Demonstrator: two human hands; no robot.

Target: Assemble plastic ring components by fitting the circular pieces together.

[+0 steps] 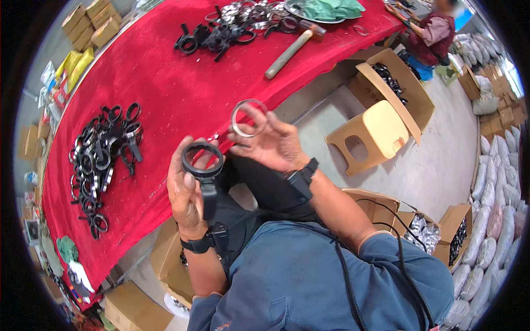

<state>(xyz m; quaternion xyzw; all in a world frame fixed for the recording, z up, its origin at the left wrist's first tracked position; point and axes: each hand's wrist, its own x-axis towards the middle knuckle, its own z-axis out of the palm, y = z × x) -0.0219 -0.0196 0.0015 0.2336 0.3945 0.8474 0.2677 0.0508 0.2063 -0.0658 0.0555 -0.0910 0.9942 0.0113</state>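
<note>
My left hand [185, 190] is closed around a black ring with a short handle [209, 190], held up just past the near edge of the red-covered table [182, 88]. A thin silvery metal ring [234, 117] is pinched in the fingers of my right hand [273, 144], slightly farther away and to the right. The two rings are apart. On the table to the left lies a heap of black ring pieces with handles [102, 157], some with shiny metal among them.
Farther back lie more black and silvery rings [243, 22], a hammer [290, 54] and a plate holding green cloth [331, 8]. A yellow stool [381, 132] and a carton of black parts [422, 105] stand right. Another person [433, 36] works at the far right.
</note>
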